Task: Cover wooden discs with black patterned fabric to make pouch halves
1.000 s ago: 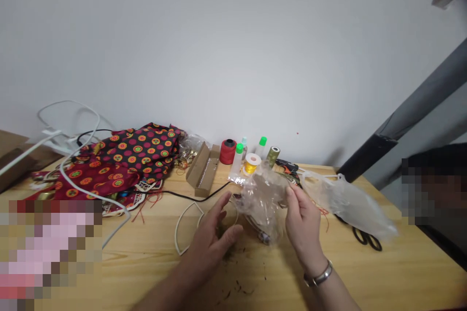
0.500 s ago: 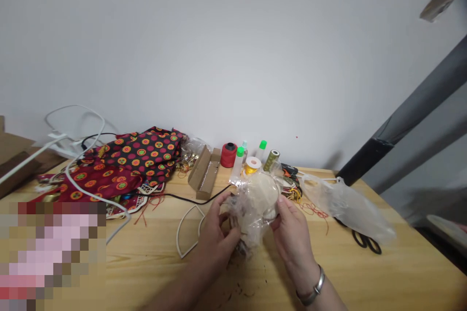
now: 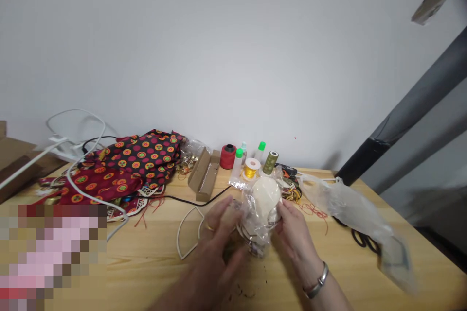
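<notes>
A clear plastic bag (image 3: 254, 218) is in front of me above the wooden table, with a smooth cream rounded piece (image 3: 267, 193) and some dark-edged bits in it. My right hand (image 3: 295, 233), with a silver bracelet at the wrist, grips the bag's right side between thumb and fingers. Beside the bag's left edge is my left hand (image 3: 219, 238), blurred by motion. Its fingers are apart and seem to hold nothing; whether they touch the plastic is unclear. Left of it lies a thin white fan-shaped frame (image 3: 178, 238).
Behind the bag stand a red thread spool (image 3: 228, 158), a yellow thread spool (image 3: 250, 167), a green spool (image 3: 270, 163) and green-capped bottles (image 3: 237, 165). Patterned cloth (image 3: 146, 155) and a cardboard box (image 3: 206, 177) lie leftward. A plastic bag (image 3: 353, 204) partly covers black-handled scissors (image 3: 361, 240) at right.
My left hand has let go of the bag's left side and drawn back, its fingers opening. The right hand keeps its grip, and the cream piece shows more clearly.
</notes>
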`<act>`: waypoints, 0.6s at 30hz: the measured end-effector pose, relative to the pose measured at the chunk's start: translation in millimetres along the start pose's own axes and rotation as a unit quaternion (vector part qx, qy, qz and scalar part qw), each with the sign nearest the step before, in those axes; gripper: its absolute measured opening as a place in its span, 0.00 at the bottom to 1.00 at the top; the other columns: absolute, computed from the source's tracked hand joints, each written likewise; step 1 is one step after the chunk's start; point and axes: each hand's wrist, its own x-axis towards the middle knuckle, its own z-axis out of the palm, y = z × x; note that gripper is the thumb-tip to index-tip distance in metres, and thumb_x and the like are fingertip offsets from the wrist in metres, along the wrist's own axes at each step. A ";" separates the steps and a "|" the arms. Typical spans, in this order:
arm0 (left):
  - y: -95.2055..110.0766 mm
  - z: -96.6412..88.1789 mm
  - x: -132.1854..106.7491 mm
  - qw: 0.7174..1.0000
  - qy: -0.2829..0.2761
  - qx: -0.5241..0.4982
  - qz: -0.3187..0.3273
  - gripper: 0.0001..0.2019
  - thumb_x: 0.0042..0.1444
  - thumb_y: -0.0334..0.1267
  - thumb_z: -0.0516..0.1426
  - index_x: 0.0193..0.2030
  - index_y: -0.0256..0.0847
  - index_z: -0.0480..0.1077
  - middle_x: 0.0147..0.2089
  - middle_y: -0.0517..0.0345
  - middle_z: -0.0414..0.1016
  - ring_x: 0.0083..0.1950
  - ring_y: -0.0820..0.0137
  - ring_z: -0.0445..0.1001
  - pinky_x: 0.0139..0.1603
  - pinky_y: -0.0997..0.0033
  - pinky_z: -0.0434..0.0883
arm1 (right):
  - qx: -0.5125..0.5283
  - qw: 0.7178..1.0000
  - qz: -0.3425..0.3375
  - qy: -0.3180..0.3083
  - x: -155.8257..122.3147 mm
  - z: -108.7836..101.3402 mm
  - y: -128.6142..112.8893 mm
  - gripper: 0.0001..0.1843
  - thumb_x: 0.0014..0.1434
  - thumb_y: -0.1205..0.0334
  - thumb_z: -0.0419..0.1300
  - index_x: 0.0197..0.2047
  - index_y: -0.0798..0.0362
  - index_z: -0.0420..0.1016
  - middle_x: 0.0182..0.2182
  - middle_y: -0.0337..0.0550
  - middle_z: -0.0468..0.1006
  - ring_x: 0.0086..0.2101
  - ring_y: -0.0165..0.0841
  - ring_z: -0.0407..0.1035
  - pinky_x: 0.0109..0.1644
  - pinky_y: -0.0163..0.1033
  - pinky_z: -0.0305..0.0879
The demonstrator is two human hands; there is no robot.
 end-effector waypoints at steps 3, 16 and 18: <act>4.0 2.9 -4.2 0.979 -0.085 0.146 0.116 0.34 0.48 0.34 0.62 0.63 0.48 0.57 0.70 0.49 0.52 0.71 0.49 0.42 0.64 0.39 0.54 | -0.018 0.999 0.014 -0.047 -4.5 2.5 8.7 0.20 0.47 0.53 0.67 0.40 0.56 0.79 0.34 0.47 0.82 0.32 0.38 0.75 0.36 0.39 0.70; -8.9 12.8 -17.7 0.965 -0.098 0.212 0.118 0.28 0.49 0.32 0.60 0.58 0.41 0.62 0.51 0.48 0.76 0.58 0.51 0.69 0.59 0.43 0.62 | -0.190 0.979 -0.056 -0.049 -8.6 -1.2 15.5 0.22 0.46 0.58 0.67 0.45 0.56 0.78 0.24 0.38 0.79 0.28 0.35 0.71 0.33 0.37 0.68; -7.5 13.4 -19.7 0.979 -0.077 0.177 0.059 0.33 0.50 0.35 0.60 0.63 0.41 0.54 0.56 0.44 0.72 0.57 0.53 0.69 0.55 0.49 0.67 | -0.217 0.973 -0.082 -0.021 -11.7 1.6 13.9 0.29 0.46 0.60 0.66 0.53 0.55 0.72 0.19 0.33 0.74 0.23 0.31 0.68 0.28 0.34 0.67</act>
